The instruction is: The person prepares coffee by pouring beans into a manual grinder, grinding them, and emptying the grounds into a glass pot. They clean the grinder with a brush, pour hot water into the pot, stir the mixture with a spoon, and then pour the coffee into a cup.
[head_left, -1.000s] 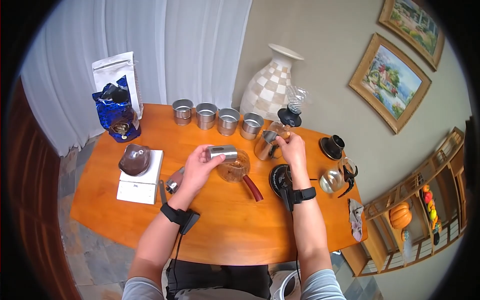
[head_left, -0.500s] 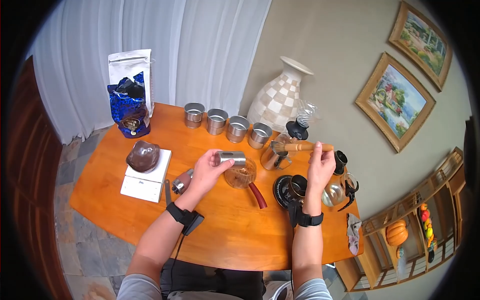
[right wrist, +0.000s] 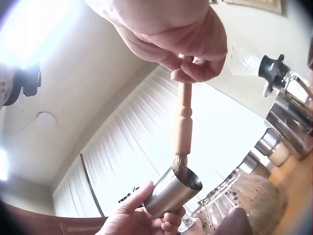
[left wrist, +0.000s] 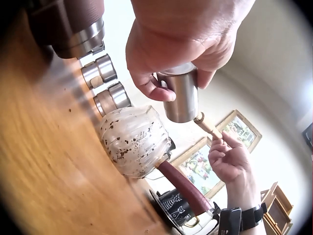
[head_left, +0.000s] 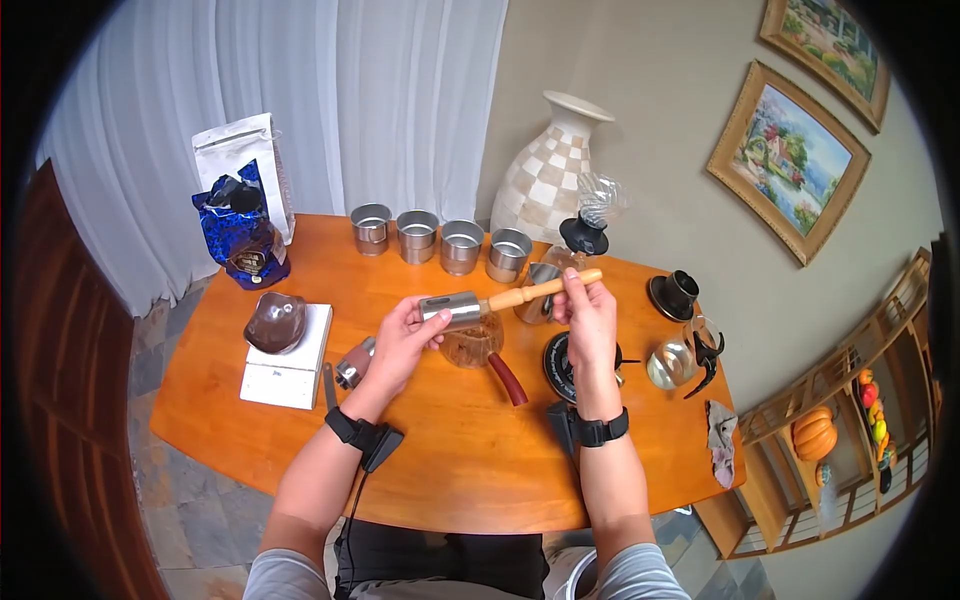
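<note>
My left hand [head_left: 400, 345] holds a small stainless steel cup [head_left: 450, 312] on its side, its mouth toward the right. With fingers and thumb, my right hand [head_left: 590, 318] pinches the wooden handle of a brush [head_left: 528, 293]. In the right wrist view the bristles [right wrist: 180, 162] reach into the cup's mouth. Just below the cup is a clear ribbed glass vessel [left wrist: 137, 142] with a dark red handle [head_left: 507, 378]; brown grounds cling to its wall.
Several metal cups [head_left: 462, 246] line the back, beside a steel pitcher [head_left: 538, 300]. A white scale [head_left: 277, 380] bearing a brown dish [head_left: 275, 323] is left, near a grinder [head_left: 355, 362]. Rightward stand a black round stand [head_left: 557, 368], a glass server [head_left: 670, 364] and a cloth [head_left: 721, 440].
My right hand has lifted the brush from near the pitcher and brought it leftward to the cup, turning the bristles into its mouth. My left hand has kept holding the cup over the glass vessel.
</note>
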The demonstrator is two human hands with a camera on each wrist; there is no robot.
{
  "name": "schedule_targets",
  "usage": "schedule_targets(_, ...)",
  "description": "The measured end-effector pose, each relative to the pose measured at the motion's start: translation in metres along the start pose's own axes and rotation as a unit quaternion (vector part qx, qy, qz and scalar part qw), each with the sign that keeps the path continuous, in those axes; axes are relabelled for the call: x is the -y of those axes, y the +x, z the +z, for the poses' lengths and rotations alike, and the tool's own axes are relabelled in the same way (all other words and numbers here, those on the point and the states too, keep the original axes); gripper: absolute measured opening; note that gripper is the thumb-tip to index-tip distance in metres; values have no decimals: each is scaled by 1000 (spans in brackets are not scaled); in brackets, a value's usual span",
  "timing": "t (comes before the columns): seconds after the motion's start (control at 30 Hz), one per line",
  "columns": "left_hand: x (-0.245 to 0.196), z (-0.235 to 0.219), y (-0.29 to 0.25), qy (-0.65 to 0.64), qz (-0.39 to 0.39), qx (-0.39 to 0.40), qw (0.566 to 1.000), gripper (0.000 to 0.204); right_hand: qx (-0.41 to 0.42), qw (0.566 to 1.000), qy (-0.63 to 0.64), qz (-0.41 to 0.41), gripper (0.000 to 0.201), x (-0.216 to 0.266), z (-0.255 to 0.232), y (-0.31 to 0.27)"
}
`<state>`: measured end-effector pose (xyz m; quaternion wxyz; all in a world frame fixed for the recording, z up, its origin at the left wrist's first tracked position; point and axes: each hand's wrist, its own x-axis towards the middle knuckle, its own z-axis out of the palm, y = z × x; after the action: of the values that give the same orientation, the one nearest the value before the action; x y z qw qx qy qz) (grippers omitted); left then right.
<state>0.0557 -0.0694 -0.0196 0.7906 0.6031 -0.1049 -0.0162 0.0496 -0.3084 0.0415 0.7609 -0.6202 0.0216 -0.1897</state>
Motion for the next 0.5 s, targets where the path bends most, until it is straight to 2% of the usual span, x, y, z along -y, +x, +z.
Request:
schedule_targets(0.03, 0, 2, -1, 3, 2, 0, 1000, 27, 13, 1000, 7, 7, 19, -3, 3, 0)
schedule_targets(0.27, -3, 10, 1, 15, 8, 9, 1000, 28, 100, 993, -11, 67, 23, -29, 10, 6)
schedule_targets(0.33, -4, 12, 2, 34, -7, -7, 999, 28, 51, 995, -80, 32, 24, -21, 9, 4)
schedule_targets(0.37, -4, 10, 4, 34, -6, -9, 999, 28, 54, 995, -80, 32, 24, -20, 5, 8)
schedule_targets(0.43, -3, 6, 10, 60, -6, -18, 998, 29, -6, 995, -95, -31, 25, -16, -4, 15)
schedule_targets(0.5, -5, 6, 12, 54, -5, -9, 998, 31, 2, 998, -56, -6, 25, -14, -6, 15)
